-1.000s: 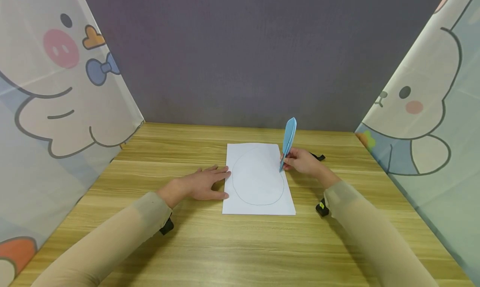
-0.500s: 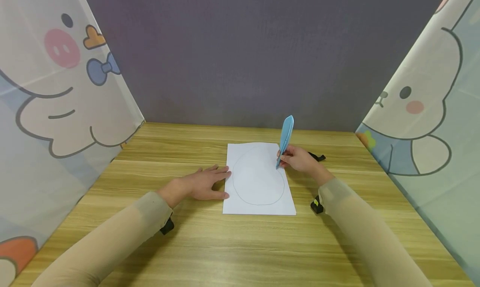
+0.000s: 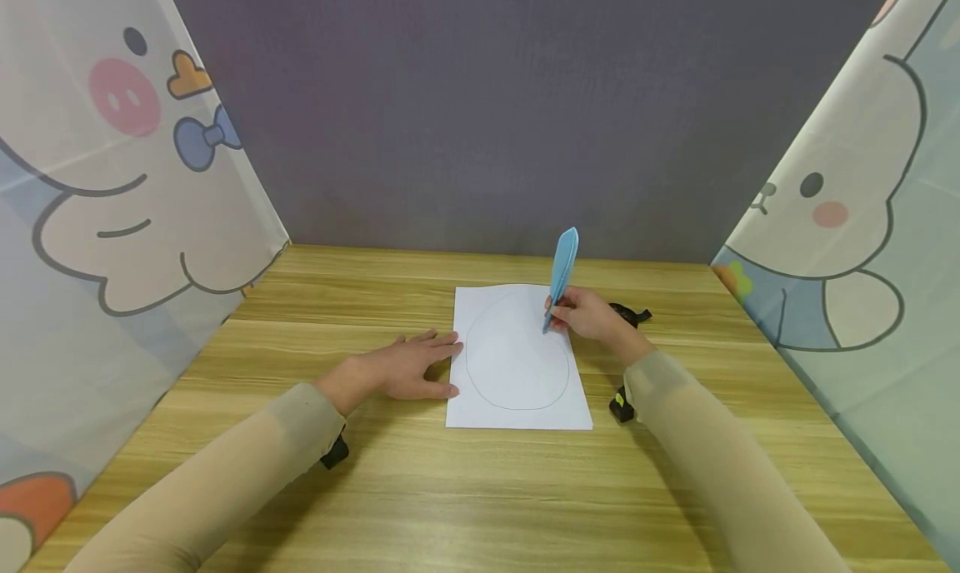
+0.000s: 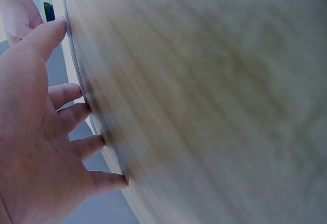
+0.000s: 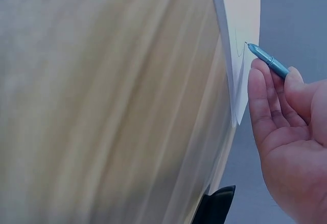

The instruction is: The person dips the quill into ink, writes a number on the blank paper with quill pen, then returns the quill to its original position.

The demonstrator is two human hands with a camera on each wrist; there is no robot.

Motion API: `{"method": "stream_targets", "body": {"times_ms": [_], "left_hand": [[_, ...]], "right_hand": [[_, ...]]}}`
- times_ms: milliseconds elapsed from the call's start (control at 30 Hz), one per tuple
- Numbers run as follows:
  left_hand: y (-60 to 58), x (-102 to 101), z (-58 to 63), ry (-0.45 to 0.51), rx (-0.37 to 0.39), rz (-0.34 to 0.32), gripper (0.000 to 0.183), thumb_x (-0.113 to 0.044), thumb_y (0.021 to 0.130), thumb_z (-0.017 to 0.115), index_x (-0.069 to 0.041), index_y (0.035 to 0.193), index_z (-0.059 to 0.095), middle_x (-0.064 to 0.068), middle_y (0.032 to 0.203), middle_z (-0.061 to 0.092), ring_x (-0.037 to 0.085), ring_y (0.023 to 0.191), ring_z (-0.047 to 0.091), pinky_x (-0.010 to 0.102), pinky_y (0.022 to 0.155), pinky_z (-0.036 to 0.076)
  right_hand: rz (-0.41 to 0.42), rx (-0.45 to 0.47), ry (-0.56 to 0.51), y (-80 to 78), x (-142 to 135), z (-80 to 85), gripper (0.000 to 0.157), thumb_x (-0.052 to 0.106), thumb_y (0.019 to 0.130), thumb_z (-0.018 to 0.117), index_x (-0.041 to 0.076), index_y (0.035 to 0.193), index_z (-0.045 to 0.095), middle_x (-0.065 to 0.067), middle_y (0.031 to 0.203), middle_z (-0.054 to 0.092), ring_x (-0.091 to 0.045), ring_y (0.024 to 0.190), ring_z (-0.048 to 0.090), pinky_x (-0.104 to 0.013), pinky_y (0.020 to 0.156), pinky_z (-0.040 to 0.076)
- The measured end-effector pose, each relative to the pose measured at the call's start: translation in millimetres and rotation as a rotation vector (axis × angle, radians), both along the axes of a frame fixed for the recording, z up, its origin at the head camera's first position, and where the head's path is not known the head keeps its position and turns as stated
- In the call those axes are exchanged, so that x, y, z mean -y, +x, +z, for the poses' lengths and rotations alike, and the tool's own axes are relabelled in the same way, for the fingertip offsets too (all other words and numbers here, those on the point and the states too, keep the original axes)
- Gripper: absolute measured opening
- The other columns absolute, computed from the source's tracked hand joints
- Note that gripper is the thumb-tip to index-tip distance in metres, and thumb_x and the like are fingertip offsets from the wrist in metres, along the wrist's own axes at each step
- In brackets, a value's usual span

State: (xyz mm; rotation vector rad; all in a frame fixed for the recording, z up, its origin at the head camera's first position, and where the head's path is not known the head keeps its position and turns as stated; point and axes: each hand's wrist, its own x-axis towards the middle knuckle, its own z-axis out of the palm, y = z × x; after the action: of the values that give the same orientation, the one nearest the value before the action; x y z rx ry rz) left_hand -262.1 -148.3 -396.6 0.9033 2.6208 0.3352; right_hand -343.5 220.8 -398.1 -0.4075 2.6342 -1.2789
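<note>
A white sheet of paper (image 3: 510,365) lies on the wooden table, bearing a thin drawn oval outline (image 3: 517,409). My right hand (image 3: 592,315) pinches a light blue feather-shaped pen (image 3: 564,261) over the upper right of the sheet. In the right wrist view, thumb and fingers hold the pen's barrel (image 5: 268,60), and its tip meets the paper (image 5: 245,9) by a dark line. My left hand (image 3: 408,368) lies flat with fingers spread, fingertips on the sheet's left edge. The left wrist view shows those fingertips (image 4: 118,181) down at the surface.
The wooden table (image 3: 480,498) ends at a dark grey panel (image 3: 495,123) behind. Cartoon-printed cloths (image 3: 135,248) close off both sides. A black wrist device with a strap (image 3: 621,406) sits under my right sleeve.
My right hand has moved left and slightly away from me with the pen, from the oval's right side toward its upper right. The left hand and the paper stay in place.
</note>
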Motion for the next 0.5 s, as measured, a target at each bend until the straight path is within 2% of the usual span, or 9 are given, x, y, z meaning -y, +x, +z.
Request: {"method": "stream_targets", "body": {"times_ms": [500], "left_hand": [[0.8,-2,1.0,-0.004,-0.006,0.008,0.089,-0.065,0.108,0.059,-0.017,0.176,0.029,0.005,0.186,0.018,0.044,0.171,0.014,0.079,0.131,0.012]], "right_hand": [[-0.001,0.016,-0.022,-8.0,13,-0.4,0.026,0.012,0.116,0.054,-0.006,0.130,0.067,-0.021,0.117,0.074,-0.026,0.102,0.076,-0.038,0.093,0.065]]}}
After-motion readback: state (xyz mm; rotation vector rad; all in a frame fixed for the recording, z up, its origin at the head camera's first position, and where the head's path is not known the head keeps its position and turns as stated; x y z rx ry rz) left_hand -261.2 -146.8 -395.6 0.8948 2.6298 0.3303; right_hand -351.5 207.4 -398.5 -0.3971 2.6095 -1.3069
